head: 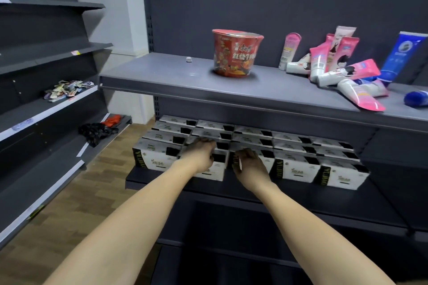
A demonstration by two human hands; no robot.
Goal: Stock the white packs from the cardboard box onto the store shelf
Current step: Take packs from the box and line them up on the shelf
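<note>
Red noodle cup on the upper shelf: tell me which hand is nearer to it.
Left. The left hand sits on the white packs almost straight below the red noodle cup. The right hand is lower in the picture, so slightly farther.

- The white packs (294, 166) in front of me carry "YUJIAO" in gold letters running down their black end faces.
- The script on their white fronts is too blurred for me to read.
- The red noodle cup (236, 53) on the shelf above shows white Chinese characters, "红烧牛" among them.
- Print on the tubes (342, 71) is too small to read.
</note>
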